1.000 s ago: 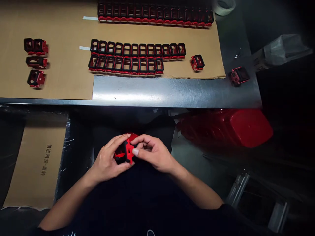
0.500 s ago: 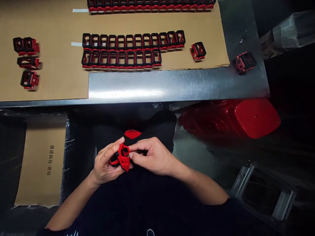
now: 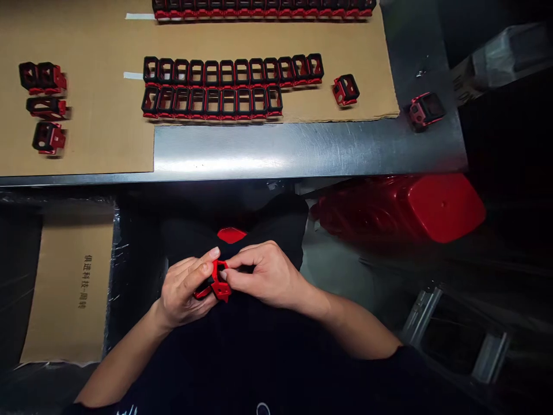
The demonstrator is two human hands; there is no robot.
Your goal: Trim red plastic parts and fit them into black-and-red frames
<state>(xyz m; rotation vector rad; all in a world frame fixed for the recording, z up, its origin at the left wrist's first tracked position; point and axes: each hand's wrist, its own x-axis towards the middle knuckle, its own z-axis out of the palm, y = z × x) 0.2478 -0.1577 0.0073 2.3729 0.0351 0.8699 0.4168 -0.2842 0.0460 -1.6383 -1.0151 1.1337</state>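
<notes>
My left hand (image 3: 184, 291) and my right hand (image 3: 259, 275) meet over my lap, both closed on a small red and black plastic part (image 3: 216, 283). The left fingers wrap its left side; the right thumb and forefinger pinch its right edge. Just beyond the hands a loose red piece (image 3: 231, 234) lies on my dark lap. On the cardboard sheet (image 3: 108, 132) ahead, two rows of like parts (image 3: 216, 86) stand side by side, with a single part (image 3: 345, 90) to their right.
Another part (image 3: 425, 109) sits on the bare steel table (image 3: 280, 151) at right. Three parts (image 3: 43, 106) lie far left, a further row (image 3: 263, 8) at the back. A red plastic bin (image 3: 415, 208) is under the table at right, a wrapped cardboard box (image 3: 69, 288) at left.
The part has been turned in my hands and sits lower between the fingers. The view has shifted slightly; the loose red piece on my lap became visible.
</notes>
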